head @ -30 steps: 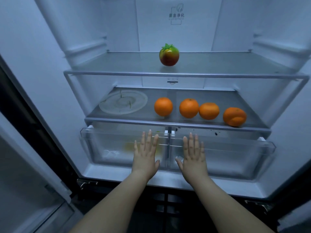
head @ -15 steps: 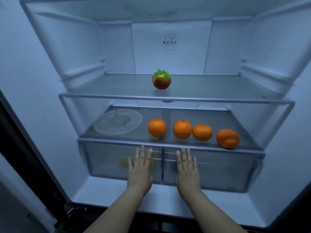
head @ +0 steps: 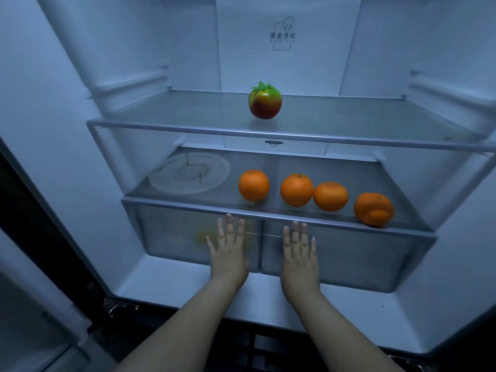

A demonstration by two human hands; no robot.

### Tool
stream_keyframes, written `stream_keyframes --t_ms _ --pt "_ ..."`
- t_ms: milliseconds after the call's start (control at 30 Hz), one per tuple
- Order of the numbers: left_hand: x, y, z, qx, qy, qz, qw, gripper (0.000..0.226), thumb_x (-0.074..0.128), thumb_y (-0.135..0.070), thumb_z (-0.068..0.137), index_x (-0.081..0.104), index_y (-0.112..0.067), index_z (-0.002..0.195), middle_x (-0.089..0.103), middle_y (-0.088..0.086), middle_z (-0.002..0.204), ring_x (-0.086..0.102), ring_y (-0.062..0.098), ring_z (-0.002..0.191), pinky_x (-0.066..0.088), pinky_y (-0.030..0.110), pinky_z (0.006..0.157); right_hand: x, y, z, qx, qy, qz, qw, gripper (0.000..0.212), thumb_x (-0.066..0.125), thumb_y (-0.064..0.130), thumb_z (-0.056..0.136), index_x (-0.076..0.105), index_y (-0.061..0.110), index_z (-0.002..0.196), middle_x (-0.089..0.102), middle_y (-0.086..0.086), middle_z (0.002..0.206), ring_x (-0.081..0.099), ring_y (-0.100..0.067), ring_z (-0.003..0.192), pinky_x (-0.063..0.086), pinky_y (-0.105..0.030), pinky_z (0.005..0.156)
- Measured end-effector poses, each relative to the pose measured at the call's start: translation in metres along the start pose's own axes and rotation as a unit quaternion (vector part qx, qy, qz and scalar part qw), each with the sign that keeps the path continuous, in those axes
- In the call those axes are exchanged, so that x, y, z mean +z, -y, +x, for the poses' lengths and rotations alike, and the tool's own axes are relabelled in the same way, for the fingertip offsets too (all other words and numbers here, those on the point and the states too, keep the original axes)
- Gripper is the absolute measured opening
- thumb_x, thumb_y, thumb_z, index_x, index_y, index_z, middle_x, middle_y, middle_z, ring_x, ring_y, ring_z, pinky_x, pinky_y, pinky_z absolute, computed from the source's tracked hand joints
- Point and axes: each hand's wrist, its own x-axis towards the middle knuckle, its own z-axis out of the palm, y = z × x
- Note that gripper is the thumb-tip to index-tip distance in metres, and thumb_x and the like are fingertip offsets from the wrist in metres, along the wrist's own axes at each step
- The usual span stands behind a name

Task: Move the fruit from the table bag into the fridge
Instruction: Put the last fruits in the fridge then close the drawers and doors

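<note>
The fridge stands open before me. A red and green tomato-like fruit (head: 265, 102) sits on the upper glass shelf (head: 349, 138). Several oranges lie in a row on the lower shelf (head: 188, 204), from the leftmost orange (head: 253, 185) to the rightmost orange (head: 373, 209). My left hand (head: 228, 253) lies flat, fingers spread, on the front of the left crisper drawer (head: 171, 237). My right hand (head: 300, 255) presses flat on the right crisper drawer (head: 375, 259). Both hands hold nothing. Something yellow (head: 204, 236) shows dimly through the left drawer. The bag is out of view.
A clear cracked plate (head: 189, 173) rests at the left of the lower shelf. The fridge's left door edge (head: 32, 237) runs dark down the left side. A white ledge (head: 188, 285) lies below the drawers.
Both drawers have slid back into the fridge under my flat hands, and now sit beneath the lower shelf. The view has closed in on the shelves.
</note>
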Motion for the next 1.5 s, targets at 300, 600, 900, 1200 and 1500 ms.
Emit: stream_keyframes --t_ms 300,600,900,1200,1500 --pt "-0.009 0.04 -0.038 0.068 0.002 -0.071 0.995 0.086 0.045 -0.028 0.09 -0.019 -0.03 0.147 -0.032 -0.001 0.152 -0.019 0.02 0.144 0.004 0.049 0.115 -0.028 -0.008 -0.016 -0.031 0.025 0.065 0.997 0.086 0.062 0.009 0.072 0.022 0.006 0.148 0.011 -0.013 0.157 0.009 -0.031 0.144 0.013 -0.047 0.115" --pt "-0.033 0.08 -0.101 0.096 -0.025 -0.04 0.994 0.077 0.04 -0.038 0.093 -0.01 -0.025 0.15 -0.019 0.001 0.157 -0.013 0.019 0.145 0.006 0.045 0.117 -0.068 0.055 -0.061 -0.116 0.025 0.099 0.988 0.081 0.062 0.026 0.082 0.02 0.008 0.149 0.013 -0.01 0.156 0.009 -0.027 0.144 0.015 -0.041 0.113" --pt "-0.029 0.24 -0.267 -0.023 -0.037 -0.039 0.998 0.072 0.043 -0.035 0.093 0.003 -0.023 0.151 -0.004 -0.003 0.158 -0.001 0.019 0.146 0.004 0.042 0.117 -0.097 0.217 -0.148 -0.237 0.06 0.159 0.956 0.07 0.06 0.019 0.082 0.032 0.005 0.144 0.03 -0.015 0.151 0.025 -0.033 0.141 0.021 -0.049 0.112" --pt "-0.033 0.369 -0.402 -0.089 -0.036 0.071 0.993 0.074 0.063 -0.036 0.079 0.039 -0.007 0.142 0.038 0.013 0.148 0.038 0.032 0.135 0.034 0.049 0.105 -0.128 0.371 -0.246 -0.375 0.053 0.214 0.901 0.068 0.075 0.02 0.072 0.049 -0.004 0.131 0.049 -0.019 0.137 0.044 -0.034 0.129 0.032 -0.05 0.106" --pt "-0.013 0.407 -0.455 -0.089 -0.083 -0.065 0.99 0.063 0.043 -0.034 0.095 0.017 -0.017 0.15 0.011 -0.001 0.159 -0.012 0.009 0.143 -0.005 0.029 0.115 -0.119 0.415 -0.288 -0.411 0.133 0.198 0.88 0.069 0.043 0.019 0.094 0.004 0.011 0.15 -0.004 -0.004 0.157 -0.01 -0.024 0.144 0.003 -0.042 0.118"
